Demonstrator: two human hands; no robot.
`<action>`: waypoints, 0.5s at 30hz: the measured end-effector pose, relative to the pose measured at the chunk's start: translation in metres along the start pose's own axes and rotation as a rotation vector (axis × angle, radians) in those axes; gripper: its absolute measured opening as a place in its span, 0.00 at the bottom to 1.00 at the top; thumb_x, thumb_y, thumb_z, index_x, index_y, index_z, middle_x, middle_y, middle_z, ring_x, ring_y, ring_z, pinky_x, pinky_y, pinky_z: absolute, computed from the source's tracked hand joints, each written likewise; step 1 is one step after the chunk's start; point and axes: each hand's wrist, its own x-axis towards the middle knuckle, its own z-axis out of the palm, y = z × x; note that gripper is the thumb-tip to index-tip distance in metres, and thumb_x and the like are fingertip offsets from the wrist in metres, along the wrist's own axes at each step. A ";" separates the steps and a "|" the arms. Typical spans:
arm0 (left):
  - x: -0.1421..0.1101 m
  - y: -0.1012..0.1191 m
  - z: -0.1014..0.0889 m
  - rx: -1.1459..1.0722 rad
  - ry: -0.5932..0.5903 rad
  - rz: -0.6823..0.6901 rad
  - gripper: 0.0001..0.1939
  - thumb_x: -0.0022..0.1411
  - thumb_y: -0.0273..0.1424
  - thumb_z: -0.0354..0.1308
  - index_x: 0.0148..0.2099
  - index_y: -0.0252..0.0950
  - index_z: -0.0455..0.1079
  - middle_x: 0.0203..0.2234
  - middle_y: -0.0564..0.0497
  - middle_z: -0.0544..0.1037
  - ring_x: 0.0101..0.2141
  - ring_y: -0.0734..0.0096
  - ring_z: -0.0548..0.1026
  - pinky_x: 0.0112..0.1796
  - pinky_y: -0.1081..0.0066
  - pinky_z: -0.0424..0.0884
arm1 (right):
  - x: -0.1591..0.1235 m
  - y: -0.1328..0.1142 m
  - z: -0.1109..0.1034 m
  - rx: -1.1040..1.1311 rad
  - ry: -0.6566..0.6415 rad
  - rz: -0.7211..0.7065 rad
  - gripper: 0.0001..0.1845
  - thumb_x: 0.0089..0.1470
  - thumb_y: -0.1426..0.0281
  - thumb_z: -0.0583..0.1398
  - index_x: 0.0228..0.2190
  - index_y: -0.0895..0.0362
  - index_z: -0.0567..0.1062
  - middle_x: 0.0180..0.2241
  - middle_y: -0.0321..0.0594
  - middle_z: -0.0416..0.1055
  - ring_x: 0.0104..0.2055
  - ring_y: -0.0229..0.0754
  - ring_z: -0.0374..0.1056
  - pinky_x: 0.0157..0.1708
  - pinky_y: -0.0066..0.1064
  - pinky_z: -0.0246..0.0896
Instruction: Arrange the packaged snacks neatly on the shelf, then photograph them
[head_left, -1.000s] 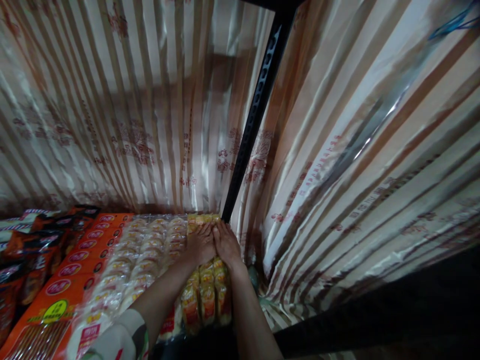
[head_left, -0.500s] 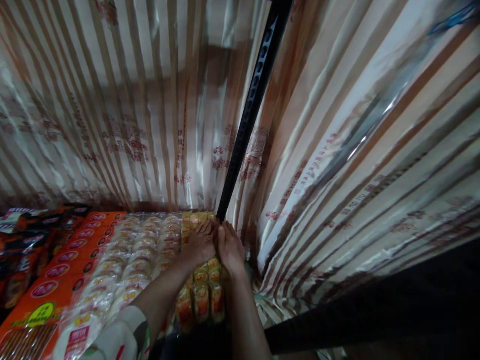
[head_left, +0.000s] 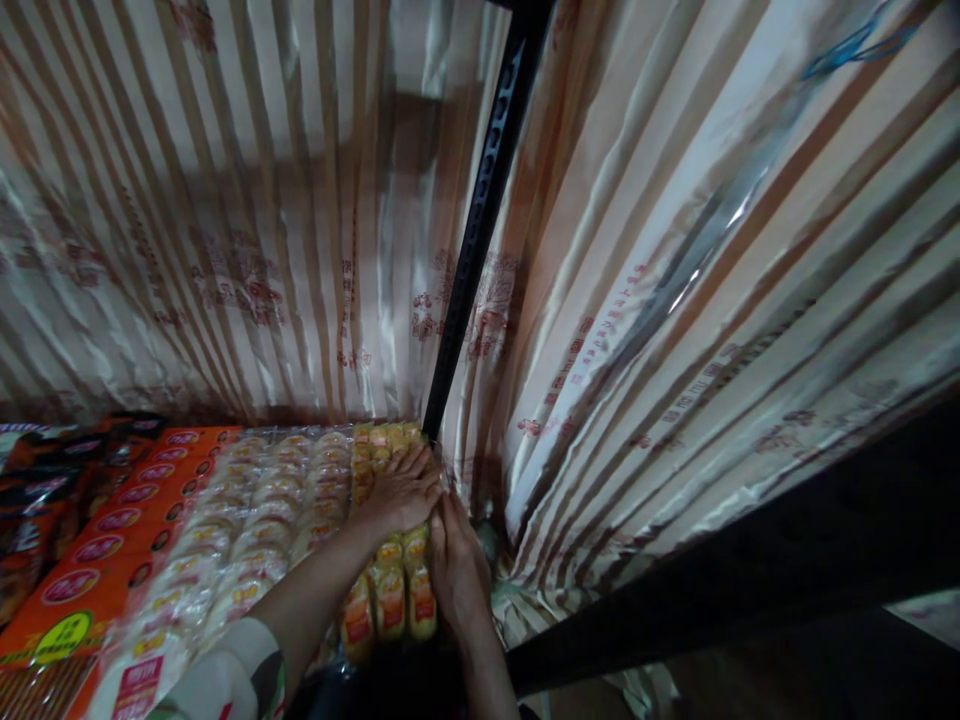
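Note:
My left hand (head_left: 401, 492) lies flat with fingers spread on top of a row of yellow snack packets (head_left: 390, 600) at the shelf's right end. My right hand (head_left: 455, 565) rests on the right side of the same packets, fingers together and pressed along their edge, beside the striped curtain. Both forearms reach in from the bottom of the view. The packets under the hands are partly hidden.
A black perforated shelf post (head_left: 480, 220) rises just behind the hands. Striped shiny curtain (head_left: 675, 250) covers the back and right. Left of the yellow packets lie clear packs of pale round cakes (head_left: 255, 520), orange boxes (head_left: 105, 560) and dark red bags (head_left: 30, 500). A dark shelf edge (head_left: 675, 610) runs at lower right.
My right hand has slid back toward me along the right side of the yellow packets. My left hand stays on top, fingers spread wider. The view has shifted slightly.

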 end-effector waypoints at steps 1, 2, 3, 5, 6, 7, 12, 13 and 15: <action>0.000 -0.001 0.001 -0.003 0.003 0.005 0.25 0.68 0.40 0.32 0.63 0.41 0.53 0.64 0.48 0.49 0.64 0.65 0.42 0.61 0.53 0.41 | -0.001 0.001 0.002 -0.004 -0.006 -0.005 0.26 0.62 0.64 0.43 0.56 0.63 0.63 0.56 0.50 0.63 0.60 0.44 0.56 0.58 0.40 0.55; 0.000 -0.001 0.002 -0.005 0.010 0.011 0.26 0.68 0.40 0.32 0.64 0.41 0.53 0.64 0.48 0.49 0.64 0.65 0.42 0.61 0.53 0.41 | -0.002 0.001 0.003 -0.010 -0.006 -0.007 0.27 0.61 0.64 0.42 0.56 0.63 0.63 0.56 0.51 0.63 0.61 0.44 0.56 0.58 0.40 0.55; 0.000 -0.002 0.003 -0.006 0.018 0.014 0.26 0.68 0.40 0.33 0.64 0.41 0.53 0.65 0.48 0.49 0.64 0.65 0.42 0.61 0.53 0.41 | -0.002 0.001 0.004 -0.016 0.001 -0.007 0.27 0.61 0.64 0.42 0.56 0.64 0.63 0.56 0.51 0.63 0.61 0.45 0.56 0.58 0.41 0.55; 0.000 -0.003 0.002 -0.006 0.022 0.011 0.26 0.68 0.41 0.33 0.63 0.42 0.54 0.64 0.49 0.49 0.64 0.64 0.42 0.61 0.53 0.41 | -0.001 0.000 0.005 -0.025 0.017 -0.013 0.27 0.61 0.64 0.42 0.56 0.63 0.63 0.56 0.51 0.63 0.61 0.45 0.55 0.58 0.42 0.54; -0.001 -0.002 0.000 -0.006 0.021 0.007 0.26 0.68 0.41 0.32 0.63 0.42 0.54 0.64 0.49 0.49 0.64 0.64 0.42 0.61 0.52 0.41 | 0.000 -0.001 0.004 -0.029 0.025 -0.013 0.27 0.62 0.64 0.42 0.56 0.64 0.63 0.57 0.51 0.62 0.62 0.45 0.54 0.59 0.42 0.54; -0.003 -0.001 -0.002 -0.009 0.020 0.004 0.26 0.68 0.41 0.32 0.63 0.42 0.54 0.64 0.49 0.49 0.64 0.64 0.42 0.61 0.52 0.41 | 0.001 -0.002 0.002 -0.035 0.029 -0.013 0.27 0.62 0.64 0.42 0.56 0.64 0.63 0.58 0.52 0.61 0.62 0.45 0.53 0.59 0.42 0.53; -0.024 0.004 -0.014 -0.020 0.035 0.031 0.27 0.68 0.42 0.30 0.64 0.41 0.52 0.65 0.50 0.47 0.64 0.66 0.39 0.61 0.54 0.40 | -0.002 -0.009 -0.006 -0.019 -0.009 -0.016 0.28 0.62 0.63 0.41 0.57 0.64 0.61 0.59 0.52 0.57 0.64 0.46 0.49 0.60 0.43 0.51; -0.029 0.005 -0.014 -0.019 0.030 0.034 0.27 0.68 0.42 0.29 0.64 0.41 0.52 0.65 0.50 0.47 0.64 0.66 0.39 0.61 0.54 0.40 | -0.006 -0.009 -0.007 -0.007 -0.012 -0.008 0.28 0.62 0.63 0.41 0.58 0.64 0.60 0.60 0.52 0.57 0.64 0.46 0.49 0.60 0.43 0.51; -0.037 0.007 -0.014 -0.017 0.007 0.038 0.27 0.68 0.42 0.30 0.64 0.41 0.52 0.65 0.50 0.49 0.64 0.66 0.40 0.61 0.55 0.40 | -0.015 -0.010 -0.006 0.017 0.016 0.036 0.29 0.62 0.61 0.42 0.58 0.63 0.59 0.61 0.52 0.55 0.64 0.47 0.49 0.59 0.45 0.51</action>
